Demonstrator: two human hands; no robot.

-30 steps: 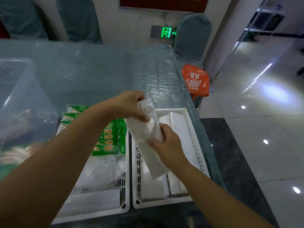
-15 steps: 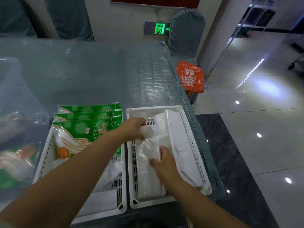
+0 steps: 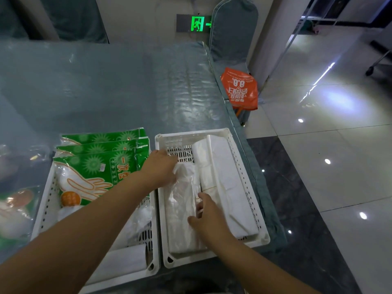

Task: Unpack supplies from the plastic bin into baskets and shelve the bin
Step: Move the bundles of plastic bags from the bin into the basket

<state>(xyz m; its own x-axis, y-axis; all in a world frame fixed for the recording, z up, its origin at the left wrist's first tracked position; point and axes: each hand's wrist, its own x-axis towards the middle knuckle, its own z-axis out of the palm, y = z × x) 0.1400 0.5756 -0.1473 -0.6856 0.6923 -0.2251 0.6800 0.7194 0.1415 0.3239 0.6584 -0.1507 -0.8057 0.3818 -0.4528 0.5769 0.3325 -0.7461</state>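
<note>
Two white perforated baskets stand side by side at the table's near edge. In the right basket (image 3: 244, 166) a clear plastic packet (image 3: 182, 209) lies flat along the left side, beside two white packs (image 3: 222, 177). My left hand (image 3: 161, 168) holds the packet's far end with curled fingers. My right hand (image 3: 207, 217) rests on the packet's right edge near its middle, fingers bent over it. The left basket (image 3: 45, 209) holds green glove packets (image 3: 99, 164) and white items. The clear plastic bin (image 3: 14, 198) shows at the left edge.
The table (image 3: 106, 92) has a glossy clear cover and ends just right of the right basket. An orange bag (image 3: 239, 90) sits on a covered chair (image 3: 233, 28) past the table's right edge. Shiny tiled floor lies to the right.
Both hands have lowered the clear packet from the air into the right basket, where it now lies flat. The view has shifted slightly closer.
</note>
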